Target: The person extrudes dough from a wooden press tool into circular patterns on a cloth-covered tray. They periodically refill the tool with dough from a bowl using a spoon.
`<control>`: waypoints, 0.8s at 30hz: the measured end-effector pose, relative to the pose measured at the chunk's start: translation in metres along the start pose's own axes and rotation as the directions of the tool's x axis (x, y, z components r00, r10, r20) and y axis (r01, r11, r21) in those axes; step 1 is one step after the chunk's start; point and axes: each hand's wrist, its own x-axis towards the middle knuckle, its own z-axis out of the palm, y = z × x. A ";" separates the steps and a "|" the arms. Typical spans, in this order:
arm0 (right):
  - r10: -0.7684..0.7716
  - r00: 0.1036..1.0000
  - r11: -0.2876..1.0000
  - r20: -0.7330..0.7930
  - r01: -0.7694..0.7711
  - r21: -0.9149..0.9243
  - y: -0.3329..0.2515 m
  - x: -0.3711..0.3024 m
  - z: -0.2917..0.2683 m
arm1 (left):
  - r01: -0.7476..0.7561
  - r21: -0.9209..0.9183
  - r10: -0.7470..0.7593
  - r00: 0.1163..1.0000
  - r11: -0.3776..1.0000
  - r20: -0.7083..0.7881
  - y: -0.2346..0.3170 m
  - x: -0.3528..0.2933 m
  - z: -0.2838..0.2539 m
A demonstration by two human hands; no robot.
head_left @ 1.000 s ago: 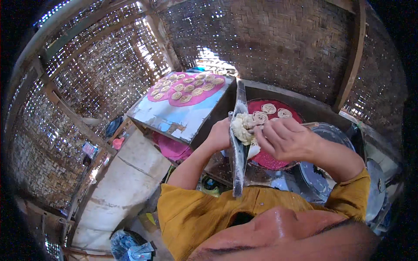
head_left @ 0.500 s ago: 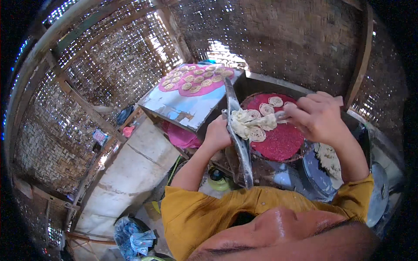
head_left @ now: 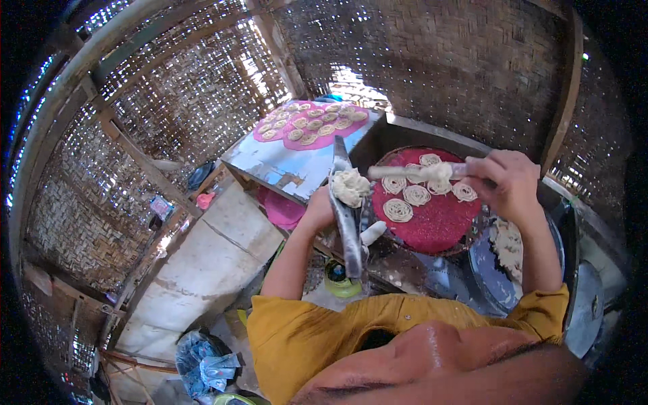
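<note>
My left hand is wrapped round a long grey dough press with a mound of pale dough at its middle. A pale cylindrical part sticks out from beside it. To the right, my right hand grips a flat stick smeared with dough, level above a round red mat. A soft lump of dough clings to the stick near my fingers. Several coiled dough rounds lie on the mat, some partly hidden behind the stick.
A dark basin with more dough stands at the right, below my right forearm. On a pale-topped box at the back left, pink sheets carry several coils. A woven wall closes off the back. Blue plastic bags lie low left.
The stick has come away from the dough in the press and now lies across above the mat. The press has shifted left, uncovering more coils.
</note>
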 end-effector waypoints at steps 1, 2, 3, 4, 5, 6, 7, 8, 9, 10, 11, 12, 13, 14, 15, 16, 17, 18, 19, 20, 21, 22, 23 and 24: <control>-0.001 1.000 1.000 -0.009 0.001 0.000 0.003 0.000 0.007 | -0.002 -0.047 0.002 1.000 0.999 0.000 -0.001 0.000 0.002; 0.013 1.000 1.000 -0.017 -0.013 0.000 0.005 -0.001 0.021 | -0.004 -0.094 0.004 1.000 0.996 0.000 -0.002 0.000 0.004; 0.035 0.999 0.999 -0.022 -0.036 -0.008 0.005 -0.002 0.031 | -0.013 -0.090 0.014 1.000 0.996 0.005 -0.011 0.008 0.004; 0.030 0.999 1.000 -0.024 -0.030 -0.009 0.003 0.000 0.037 | 0.043 -0.282 -0.034 0.999 0.958 0.038 -0.020 0.015 0.004; 0.016 0.999 0.998 0.032 -0.018 0.053 0.000 0.001 0.042 | 0.101 -0.461 -0.073 0.994 0.882 0.078 -0.027 0.019 0.002; 0.000 0.996 0.993 0.085 -0.010 0.115 -0.002 0.003 0.044 | 0.095 -0.462 -0.070 0.995 0.882 0.072 -0.035 0.019 0.000; -0.012 0.993 0.987 0.119 -0.007 0.161 0.004 -0.001 0.041 | 0.143 -0.547 -0.088 0.988 0.825 0.126 -0.018 0.025 -0.001; -0.012 0.992 0.987 0.122 -0.007 0.162 0.006 0.002 0.040 | 0.175 -0.558 -0.128 0.984 0.811 0.122 -0.006 0.022 -0.005; -0.003 0.990 0.987 0.144 -0.020 0.159 0.006 0.006 0.039 | 0.204 -0.574 -0.167 0.979 0.793 0.117 0.004 0.018 -0.009; 0.008 0.986 0.987 0.165 -0.035 0.157 0.004 0.007 0.038 | 0.210 -0.577 -0.171 0.978 0.790 0.122 0.003 0.016 -0.010; -0.005 0.989 0.990 0.145 -0.015 0.137 0.007 0.010 0.039 | 0.075 -0.287 -0.076 0.997 0.955 0.009 0.002 0.016 -0.010; 0.001 0.988 0.991 0.151 -0.021 0.134 0.007 0.013 0.038 | -0.053 0.046 0.056 0.996 0.997 -0.064 0.001 0.015 -0.010; -0.022 0.981 0.992 0.192 -0.002 0.126 0.007 0.017 0.037 | -0.047 0.046 0.050 0.997 0.998 -0.058 0.004 0.013 -0.011; -0.040 0.971 0.993 0.236 0.013 0.113 0.006 0.021 0.035 | -0.003 0.142 0.012 0.998 0.990 -0.064 0.012 0.012 -0.011; -0.038 0.953 0.988 0.299 -0.009 0.153 0.003 0.026 0.034 | 0.040 0.236 -0.023 0.997 0.971 -0.073 0.020 0.010 -0.011; -0.024 0.952 0.989 0.304 -0.022 0.148 0.000 0.029 0.032 | 0.077 0.330 -0.052 0.995 0.941 -0.082 0.023 0.008 -0.010; -0.038 0.907 0.992 0.420 -0.016 0.124 -0.002 0.034 0.030 | -0.019 0.308 0.055 0.993 0.951 -0.109 0.018 0.008 -0.006; -0.050 0.847 0.995 0.530 -0.007 0.104 -0.004 0.038 0.031 | -0.024 0.305 0.056 0.994 0.952 -0.096 0.015 0.007 -0.003; -0.048 0.844 0.994 0.533 -0.014 0.112 -0.008 0.044 0.036 | -0.044 0.371 0.081 0.993 0.928 -0.086 0.011 0.005 -0.002; -0.077 0.804 0.993 0.589 0.007 0.120 -0.009 0.049 0.040 | -0.076 0.427 0.114 0.991 0.901 -0.063 0.010 0.006 0.001; -0.107 0.760 0.991 0.642 0.028 0.132 -0.012 0.052 0.045 | -0.053 0.437 0.090 0.994 0.898 -0.064 0.013 0.006 0.003; -0.100 0.756 0.991 0.646 0.020 0.130 -0.017 0.056 0.049 | -0.056 0.433 0.089 0.995 0.900 -0.056 0.017 0.006 0.003; -0.105 0.744 0.991 0.660 0.024 0.131 -0.022 0.059 0.054 | -0.031 0.417 0.067 0.995 0.908 -0.073 0.020 0.006 0.004; -0.112 0.732 0.991 0.672 0.029 0.133 -0.027 0.063 0.059 | -0.004 0.402 0.043 0.995 0.916 -0.090 0.021 0.006 0.004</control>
